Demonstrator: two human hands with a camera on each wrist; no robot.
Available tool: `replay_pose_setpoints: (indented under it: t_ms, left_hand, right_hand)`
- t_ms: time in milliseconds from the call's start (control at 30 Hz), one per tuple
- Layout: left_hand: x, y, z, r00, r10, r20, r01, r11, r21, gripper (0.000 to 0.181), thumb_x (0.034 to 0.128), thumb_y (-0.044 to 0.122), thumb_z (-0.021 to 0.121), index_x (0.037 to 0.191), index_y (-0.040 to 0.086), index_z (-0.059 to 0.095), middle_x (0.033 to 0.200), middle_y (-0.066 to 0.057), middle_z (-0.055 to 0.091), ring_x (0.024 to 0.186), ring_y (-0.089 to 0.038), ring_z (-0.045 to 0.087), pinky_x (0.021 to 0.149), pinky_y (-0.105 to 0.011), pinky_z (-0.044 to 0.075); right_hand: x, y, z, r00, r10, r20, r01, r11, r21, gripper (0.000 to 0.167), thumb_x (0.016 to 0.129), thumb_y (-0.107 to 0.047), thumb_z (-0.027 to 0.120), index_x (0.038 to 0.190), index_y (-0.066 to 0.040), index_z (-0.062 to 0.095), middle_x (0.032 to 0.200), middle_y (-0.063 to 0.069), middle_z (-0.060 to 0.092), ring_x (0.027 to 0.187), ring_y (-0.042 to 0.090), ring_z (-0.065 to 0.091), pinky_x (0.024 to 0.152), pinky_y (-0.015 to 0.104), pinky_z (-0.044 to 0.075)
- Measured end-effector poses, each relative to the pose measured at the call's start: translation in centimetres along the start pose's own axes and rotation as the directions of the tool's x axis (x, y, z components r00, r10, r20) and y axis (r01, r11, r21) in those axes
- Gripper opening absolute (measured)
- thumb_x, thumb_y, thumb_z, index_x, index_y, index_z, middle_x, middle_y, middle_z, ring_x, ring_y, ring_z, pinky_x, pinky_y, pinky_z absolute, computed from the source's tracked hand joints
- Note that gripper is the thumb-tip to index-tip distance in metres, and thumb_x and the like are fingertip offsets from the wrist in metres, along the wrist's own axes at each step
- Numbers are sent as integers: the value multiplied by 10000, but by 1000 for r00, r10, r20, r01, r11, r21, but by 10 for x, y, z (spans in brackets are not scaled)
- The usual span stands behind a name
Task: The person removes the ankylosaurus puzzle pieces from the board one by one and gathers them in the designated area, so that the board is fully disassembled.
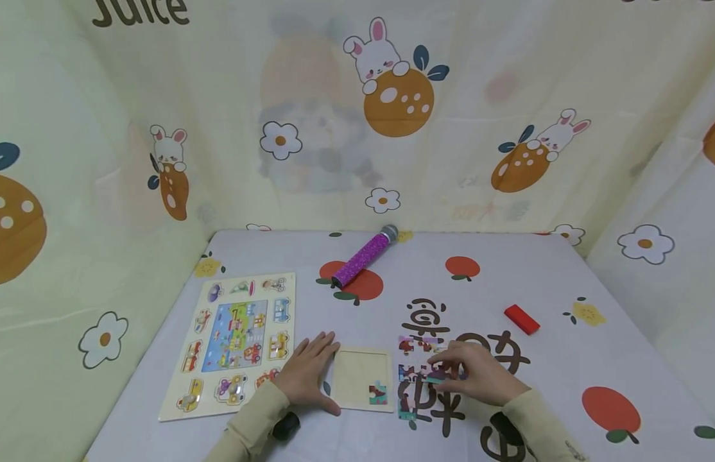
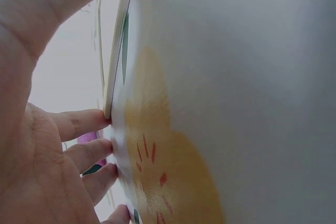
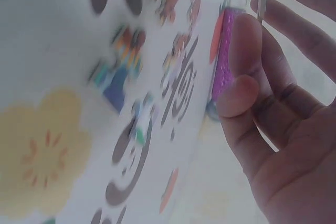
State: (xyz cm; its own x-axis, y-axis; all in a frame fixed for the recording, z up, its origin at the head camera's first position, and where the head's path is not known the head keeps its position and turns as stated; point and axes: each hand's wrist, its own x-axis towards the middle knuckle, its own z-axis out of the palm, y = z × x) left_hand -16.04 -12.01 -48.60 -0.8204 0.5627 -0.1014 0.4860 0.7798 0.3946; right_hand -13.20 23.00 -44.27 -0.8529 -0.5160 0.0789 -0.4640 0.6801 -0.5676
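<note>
A square wooden puzzle tray [image 1: 362,359] lies in the middle, with one jigsaw piece [image 1: 378,393] in its lower right corner. My left hand [image 1: 309,377] rests at the tray's left side, fingers spread and fairly straight. In the left wrist view, the index fingertip touches the end of the tray's edge [image 2: 116,61]. Over the loose pieces [image 1: 407,404] right of the tray, my right hand [image 1: 479,373] pinches a jigsaw piece [image 1: 436,377] with thumb and fingers. In the right wrist view that piece [image 3: 262,1] shows only as a thin pale edge.
Left of the tray lies a larger picture puzzle board [image 1: 234,340] with vehicle shapes. A glittery purple microphone [image 1: 363,258] lies behind the tray. Toward the right is a red block [image 1: 522,319]. A printed cloth covers the table, with curtains around its back and sides.
</note>
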Motion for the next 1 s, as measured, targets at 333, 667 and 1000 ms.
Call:
replay_pose_setpoints:
  t_ms: [333, 667, 1000]
  left_hand:
    - [0, -5, 6, 1000, -4, -4, 4, 1000, -3, 1192, 528, 606, 854, 1471, 70, 361, 1582, -110, 240, 1466, -296, 181, 1207, -503, 141]
    - [1, -6, 7, 1000, -6, -2, 6, 1000, 7, 1198, 529, 619, 847, 1478, 80, 353, 1586, -99, 233, 1470, -289, 170, 1209, -499, 132]
    - [2, -6, 6, 1000, 2, -10, -2, 1000, 16, 1196, 529, 618, 847, 1477, 80, 354, 1585, -101, 235, 1469, -287, 175, 1208, -499, 141]
  right_hand:
    - [-11, 7, -8, 997, 65, 30, -67, 995, 72, 384, 742, -201, 824, 1097, -101, 719, 788, -99, 586, 597, 7, 478, 511, 189, 433]
    - [-14, 8, 21, 994, 3, 108, -21, 986, 164, 373, 729, -295, 834, 1046, -121, 741, 709, -84, 536, 552, -18, 472, 492, 160, 438]
    - [-16, 2, 30, 988, 48, 149, -62, 994, 87, 356, 718, -291, 842, 1031, -149, 747, 738, -130, 521, 564, -19, 449, 505, 162, 416]
